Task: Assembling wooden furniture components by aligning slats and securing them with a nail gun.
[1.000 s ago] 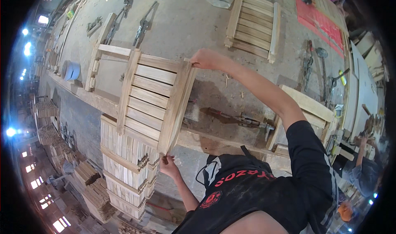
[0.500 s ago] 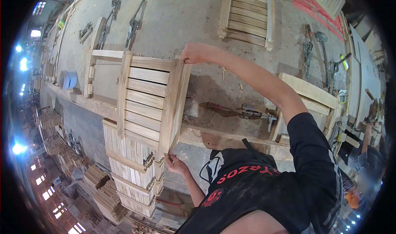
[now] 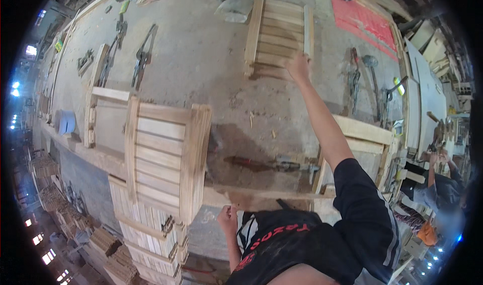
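Note:
My right hand (image 3: 300, 68), blurred by motion, reaches out to the near right corner of a slatted wooden panel (image 3: 279, 36) lying on the far part of the worktable. Whether its fingers grip the panel is not clear. Close to my body, my left hand (image 3: 228, 218) hangs by the table's front edge with its fingers curled; anything inside them is hidden. To its left, a stack of slatted wooden panels (image 3: 196, 154) lies across the table edge, apart from both hands. Below it stands a pile of similar slatted pieces (image 3: 143, 224).
Bar clamps (image 3: 143, 54) lie on the worktable (image 3: 221, 86), and another clamp (image 3: 271, 164) rests in front of me. A wooden frame (image 3: 365, 134) is at my right. A blue-white roll (image 3: 65, 121) stands at left. Another person (image 3: 443, 179) is at far right.
My right hand has left the near panel stack and stretched away to the far panel. My left hand has come off the stack's near corner and drawn toward my body. The view has shifted.

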A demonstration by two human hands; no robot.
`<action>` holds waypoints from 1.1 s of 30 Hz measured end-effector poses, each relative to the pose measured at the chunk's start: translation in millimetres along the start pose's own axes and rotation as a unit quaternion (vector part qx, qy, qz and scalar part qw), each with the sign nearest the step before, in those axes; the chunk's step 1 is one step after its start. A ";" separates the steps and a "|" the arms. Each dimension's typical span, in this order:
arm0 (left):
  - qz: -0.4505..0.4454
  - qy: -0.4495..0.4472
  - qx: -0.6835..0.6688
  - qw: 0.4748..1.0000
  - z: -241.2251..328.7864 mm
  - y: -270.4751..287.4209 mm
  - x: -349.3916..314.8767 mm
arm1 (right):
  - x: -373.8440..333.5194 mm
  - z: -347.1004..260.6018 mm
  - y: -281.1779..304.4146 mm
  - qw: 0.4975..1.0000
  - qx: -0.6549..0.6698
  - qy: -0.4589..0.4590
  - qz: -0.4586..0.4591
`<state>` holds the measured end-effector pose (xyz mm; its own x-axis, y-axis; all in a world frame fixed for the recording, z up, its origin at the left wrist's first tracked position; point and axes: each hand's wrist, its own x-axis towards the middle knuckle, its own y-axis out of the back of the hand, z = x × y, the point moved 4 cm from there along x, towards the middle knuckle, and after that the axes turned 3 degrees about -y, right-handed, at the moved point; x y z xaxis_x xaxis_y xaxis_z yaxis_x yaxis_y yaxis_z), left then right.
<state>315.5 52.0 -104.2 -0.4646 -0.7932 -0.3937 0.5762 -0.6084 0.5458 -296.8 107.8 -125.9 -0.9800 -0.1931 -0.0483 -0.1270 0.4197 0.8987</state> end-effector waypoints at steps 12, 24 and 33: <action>-0.236 -0.157 -0.086 0.955 124.4 -120.8 137.2 | 54.6 155.6 11.5 0.957 0.081 -0.235 -0.149; -0.184 0.018 -0.486 0.854 247.2 -257.5 49.6 | -329.9 114.8 108.7 0.733 0.631 -0.251 -0.047; -0.280 -0.111 -0.215 0.929 163.3 -265.0 -31.5 | -450.4 314.3 263.8 0.982 0.133 0.080 0.112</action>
<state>67.7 242.5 -115.6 -0.8727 -0.3525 -0.3378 0.3947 -0.9166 -0.0633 63.0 584.3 -4.1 -0.9539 -0.1978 0.2259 0.0324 0.6801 0.7324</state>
